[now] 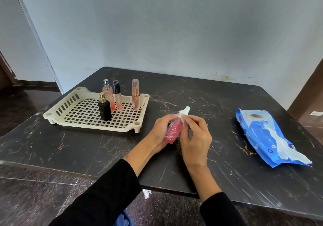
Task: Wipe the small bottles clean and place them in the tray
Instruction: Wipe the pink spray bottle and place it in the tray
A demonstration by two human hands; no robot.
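Your left hand [161,131] grips the red spray bottle [173,131] by its body, just right of the cream tray [57,111] and above the dark marble table [227,103]. Your right hand [195,138] pinches a thin wipe [183,118] against the bottle's neck. Four small bottles stand upright in the tray: a black perfume bottle [104,109], a pink spray bottle [108,94], a black-capped gloss tube [117,94] and a clear-capped tube [135,94].

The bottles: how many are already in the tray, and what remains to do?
Done: four bottles stand upright in the cream tray. In hand: the left hand holds the red bottle while the right hand rubs a wipe near its neck. Left: finish wiping it and put it in the tray.
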